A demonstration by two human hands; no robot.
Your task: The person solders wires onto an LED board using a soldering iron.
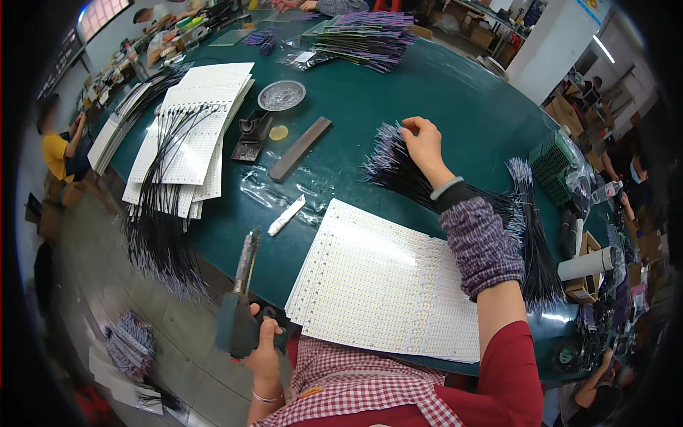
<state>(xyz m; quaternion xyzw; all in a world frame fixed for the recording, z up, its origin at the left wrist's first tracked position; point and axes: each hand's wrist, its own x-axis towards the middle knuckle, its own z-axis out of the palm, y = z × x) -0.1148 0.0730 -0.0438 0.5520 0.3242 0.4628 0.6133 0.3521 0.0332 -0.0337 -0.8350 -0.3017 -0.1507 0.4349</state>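
Note:
My left hand (265,349) grips the handle of a dark green soldering gun (238,324), its metal tip pointing up beside the table's front edge. Across the table, my right hand (425,146) is closed, fingertips pinching at the pale ends of a bundle of black wires (398,167). How many wires the fingers hold is too small to tell. Between my hands, a stack of white LED panels (384,285) lies at the front edge, dotted with rows of small yellowish chips. A white-wrapped stick (287,215) rests left of that stack.
More white panels (188,142) with black wires attached are piled at left, wires hanging over the edge. Nearby are a round metal dish (282,95), a brown bar (301,149) and a dark soldering stand (251,136). Another wire bundle (530,235) and a green basket (549,167) stand right.

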